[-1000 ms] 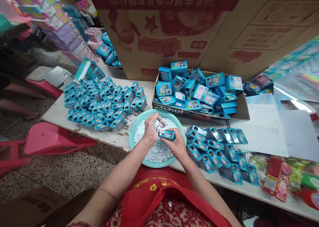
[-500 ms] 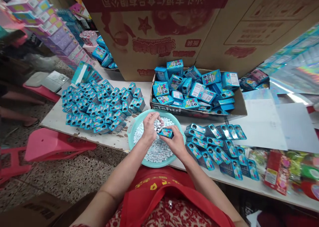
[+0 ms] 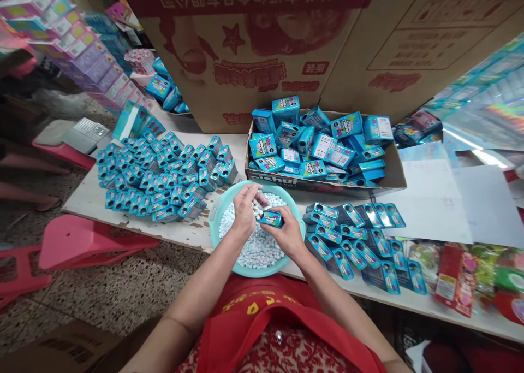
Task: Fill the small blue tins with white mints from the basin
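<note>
While the left hand (image 3: pixel 245 208) curls like a cup around some sweets, the right hand (image 3: pixel 290 234) grips a little blue box (image 3: pixel 271 219) by its sides. The little box is over the round bowl (image 3: pixel 214 236), tipped on its side, with its end close to the left fingers. The bowl is smooth, pale green and looks like plastic. It is full of small, pale, bumpy sweets (image 3: pixel 257 251).

The table (image 3: pixel 88 195) is white, but its paint is chipped and scratched. On the left, lots of blue boxes (image 3: pixel 164 179) stand packed together, with dark round holes on top. More shiny ones (image 3: pixel 354 235) stand on the right, just beside the bowl. Behind the bowl, a low cardboard tray (image 3: pixel 272 180) holds a messy heap of blue packs (image 3: pixel 323 143). A big brown carton (image 3: pixel 295 51) blocks the back like a wall.

The little box is shiny, with straight sides, rounded corners and bright letters. A red stool (image 3: pixel 82 242) is on the speckled floor (image 3: pixel 159 280).
</note>
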`<act>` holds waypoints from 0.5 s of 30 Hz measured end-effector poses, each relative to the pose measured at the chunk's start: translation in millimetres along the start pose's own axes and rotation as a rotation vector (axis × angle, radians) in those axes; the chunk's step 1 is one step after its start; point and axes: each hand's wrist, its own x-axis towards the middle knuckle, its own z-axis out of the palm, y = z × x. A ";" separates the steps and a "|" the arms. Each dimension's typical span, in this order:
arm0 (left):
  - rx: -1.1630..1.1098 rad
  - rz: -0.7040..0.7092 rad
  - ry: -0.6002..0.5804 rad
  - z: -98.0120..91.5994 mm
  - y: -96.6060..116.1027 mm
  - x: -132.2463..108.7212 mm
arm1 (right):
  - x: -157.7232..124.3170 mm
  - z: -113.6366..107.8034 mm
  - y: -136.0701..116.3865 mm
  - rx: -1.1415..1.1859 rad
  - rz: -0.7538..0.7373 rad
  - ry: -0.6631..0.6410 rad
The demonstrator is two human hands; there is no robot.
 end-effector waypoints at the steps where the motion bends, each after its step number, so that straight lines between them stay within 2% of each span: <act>1: -0.003 -0.006 0.004 -0.6 0.2 -0.1 | 0.2 0.7 0.3 0.003 -0.001 0.002; 4: -0.010 -0.030 0.032 -1.4 1.0 -0.5 | 0.4 1.6 0.8 0.013 0.004 0.018; 7: 0.015 -0.048 0.002 -2.0 1.2 -0.8 | 0.0 1.0 0.5 0.013 0.012 0.033; 9: 0.038 -0.043 -0.018 -2.8 0.3 -0.4 | -0.2 0.3 0.3 0.013 0.015 0.038; 13: 0.053 -0.004 0.034 -2.8 -3.8 -0.5 | 0.2 1.0 1.0 0.007 -0.006 0.037; 15: 0.067 -0.004 0.012 -0.2 -4.9 -3.3 | 0.7 2.2 1.2 -0.001 -0.004 0.042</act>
